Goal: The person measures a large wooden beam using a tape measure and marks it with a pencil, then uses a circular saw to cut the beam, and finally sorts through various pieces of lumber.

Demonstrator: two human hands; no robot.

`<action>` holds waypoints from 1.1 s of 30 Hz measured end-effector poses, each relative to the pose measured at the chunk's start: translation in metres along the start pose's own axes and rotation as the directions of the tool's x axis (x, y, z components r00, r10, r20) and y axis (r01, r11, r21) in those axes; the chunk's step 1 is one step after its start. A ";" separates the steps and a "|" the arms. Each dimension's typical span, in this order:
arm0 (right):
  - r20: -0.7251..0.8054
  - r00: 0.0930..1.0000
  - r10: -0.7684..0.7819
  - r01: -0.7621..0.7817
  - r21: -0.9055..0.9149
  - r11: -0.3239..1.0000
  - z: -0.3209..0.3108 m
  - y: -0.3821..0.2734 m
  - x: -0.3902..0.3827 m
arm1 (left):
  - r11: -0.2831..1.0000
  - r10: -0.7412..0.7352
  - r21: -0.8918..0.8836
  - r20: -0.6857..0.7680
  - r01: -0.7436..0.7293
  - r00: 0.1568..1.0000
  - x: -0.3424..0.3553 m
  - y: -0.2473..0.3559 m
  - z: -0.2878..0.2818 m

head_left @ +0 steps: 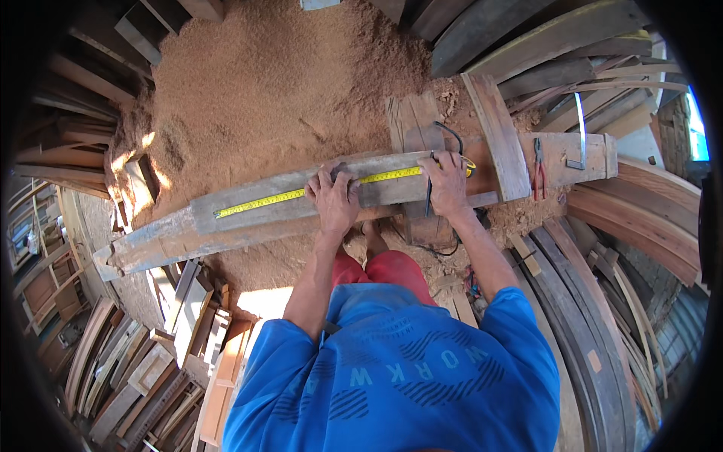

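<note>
A yellow tape measure (263, 202) is drawn out lengthwise along a weathered grey board (384, 194), its free end near the board's left end. My left hand (333, 199) has its fingers curled down over the blade about midway, pressing it to the wood. Farther right, my right hand (449, 184) is closed around the tape near its case, which shows only partly beyond the fingers. A thin dark strip runs down beside that hand; I cannot make out what it is. The board lies flat on a longer, scuffed wooden beam (151, 242).
A thick wooden block (497, 139) crosses the beam on the right. Beyond it lie red-handled pliers (539, 172) and a metal square (581, 135). Sawdust (279, 83) is heaped behind the beam. Stacked curved planks (580, 331) and offcuts (151, 369) stand around. A dark cable (450, 135) loops near the beam.
</note>
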State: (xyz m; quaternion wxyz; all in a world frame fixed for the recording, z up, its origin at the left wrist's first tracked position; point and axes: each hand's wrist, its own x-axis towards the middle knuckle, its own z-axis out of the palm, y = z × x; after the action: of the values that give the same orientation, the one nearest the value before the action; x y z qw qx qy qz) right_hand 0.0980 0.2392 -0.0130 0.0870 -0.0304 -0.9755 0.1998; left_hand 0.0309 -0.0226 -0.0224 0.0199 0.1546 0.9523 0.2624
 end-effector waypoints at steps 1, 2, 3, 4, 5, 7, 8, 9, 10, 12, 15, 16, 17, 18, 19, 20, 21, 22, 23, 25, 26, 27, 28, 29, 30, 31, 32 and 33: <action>0.014 1.000 0.013 -0.013 0.012 1.000 -0.001 -0.001 0.001 | 1.000 0.012 0.005 0.000 -0.012 1.000 0.002 -0.003 0.001; 0.029 0.999 0.026 -0.027 0.024 0.999 -0.003 -0.003 0.001 | 1.000 0.025 0.011 -0.001 -0.025 1.000 0.003 -0.005 0.002; 0.043 0.998 0.038 -0.039 0.035 0.999 -0.005 -0.004 0.002 | 0.999 0.037 -0.003 0.010 -0.037 0.999 0.004 -0.008 0.001; 0.045 0.998 0.042 -0.045 0.046 0.998 -0.006 -0.005 0.003 | 0.999 0.049 -0.017 0.020 -0.049 0.999 0.006 -0.012 -0.001; 0.047 0.998 0.047 -0.049 0.058 0.997 -0.007 -0.005 0.003 | 0.998 0.061 -0.032 0.030 -0.060 0.998 0.007 -0.016 -0.003; 0.045 0.997 0.054 -0.057 0.071 0.996 -0.009 -0.006 0.003 | 0.995 0.085 -0.052 0.039 -0.083 0.996 0.010 -0.022 -0.006; 0.041 0.998 0.056 -0.059 0.074 0.996 -0.010 -0.007 0.003 | 0.994 0.097 -0.062 0.043 -0.094 0.994 0.011 -0.023 -0.006; 0.037 0.998 0.058 -0.061 0.078 0.995 -0.010 -0.007 0.003 | 0.994 0.094 -0.053 0.055 -0.091 0.994 0.013 -0.023 -0.007; 0.043 0.997 0.063 -0.066 0.083 0.994 -0.010 -0.007 0.003 | 0.995 0.091 -0.044 0.066 -0.089 0.994 0.014 -0.022 -0.008; 0.054 0.996 0.073 -0.078 0.091 0.993 -0.011 -0.006 0.004 | 0.995 0.089 -0.041 0.076 -0.086 0.993 0.015 -0.021 -0.009; 0.067 0.995 0.075 -0.082 0.112 0.990 -0.014 -0.007 0.005 | 0.995 0.085 -0.060 0.084 -0.080 0.993 0.016 -0.022 -0.008; 0.071 0.994 0.078 -0.086 0.111 0.990 -0.014 -0.008 0.005 | 0.995 0.080 -0.067 0.092 -0.074 0.992 0.016 -0.024 -0.007; 0.074 0.994 0.082 -0.090 0.110 0.990 -0.015 -0.008 0.005 | 0.995 0.076 -0.074 0.101 -0.069 0.992 0.016 -0.025 -0.007; 0.077 0.993 0.086 -0.094 0.111 0.989 -0.015 -0.008 0.004 | 0.994 0.077 -0.084 0.110 -0.068 0.991 0.017 -0.027 -0.007; 0.072 0.994 0.084 -0.092 0.117 0.989 -0.015 -0.008 0.004 | 0.993 0.077 -0.093 0.119 -0.066 0.990 0.018 -0.029 -0.008; 0.067 0.994 0.082 -0.090 0.122 0.989 -0.015 -0.007 0.003 | 0.993 0.078 -0.103 0.128 -0.065 0.989 0.019 -0.031 -0.008; 0.061 0.995 0.081 -0.088 0.128 0.988 -0.015 -0.007 0.003 | 0.991 0.088 -0.108 0.131 -0.074 0.988 0.019 -0.032 -0.009; 0.073 0.993 0.092 -0.101 0.131 0.986 -0.015 -0.007 0.004 | 0.990 0.099 -0.113 0.134 -0.084 0.986 0.020 -0.033 -0.011; 0.084 0.991 0.104 -0.115 0.134 0.984 -0.017 -0.008 0.004 | 0.989 0.110 -0.118 0.137 -0.094 0.984 0.021 -0.033 -0.012; 0.089 0.990 0.106 -0.118 0.143 0.983 -0.017 -0.008 0.004 | 0.989 0.109 -0.119 0.141 -0.092 0.984 0.021 -0.034 -0.012; 0.081 0.992 0.098 -0.109 0.147 0.983 -0.018 -0.006 0.003 | 0.989 0.108 -0.120 0.142 -0.091 0.984 0.021 -0.034 -0.012; 0.074 0.993 0.088 -0.098 0.152 0.983 -0.019 -0.007 0.003 | 0.989 0.105 -0.117 0.143 -0.089 0.984 0.020 -0.034 -0.011; 0.041 0.993 0.107 -0.113 0.181 0.977 -0.021 -0.009 0.003 | 0.990 0.102 -0.114 0.143 -0.086 0.984 0.020 -0.035 -0.011; 0.008 0.992 0.127 -0.126 0.211 0.969 -0.024 -0.012 0.002 | 0.990 0.099 -0.112 0.143 -0.084 0.985 0.020 -0.035 -0.010; -0.024 0.988 0.150 -0.140 0.239 0.961 -0.027 -0.016 0.000 | 0.989 0.102 -0.117 0.137 -0.087 0.985 0.020 -0.035 -0.010; -0.061 0.980 0.187 -0.157 0.334 0.929 -0.026 -0.020 -0.002 | 0.989 0.105 -0.121 0.130 -0.089 0.986 0.020 -0.034 -0.011; -0.094 0.969 0.228 -0.168 0.427 0.889 -0.025 -0.025 -0.005 | 0.988 0.108 -0.126 0.124 -0.092 0.986 0.020 -0.034 -0.011; -0.123 0.955 0.271 -0.172 0.514 0.840 -0.025 -0.028 -0.007 | 0.987 0.111 -0.129 0.115 -0.096 0.987 0.020 -0.033 -0.011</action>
State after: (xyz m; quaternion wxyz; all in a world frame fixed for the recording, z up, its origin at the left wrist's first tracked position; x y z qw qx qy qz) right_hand 0.1091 0.2224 0.0196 0.1610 -0.1388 -0.8677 0.4494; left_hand 0.0014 -0.0493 -0.0291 0.0739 0.2179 0.9219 0.3115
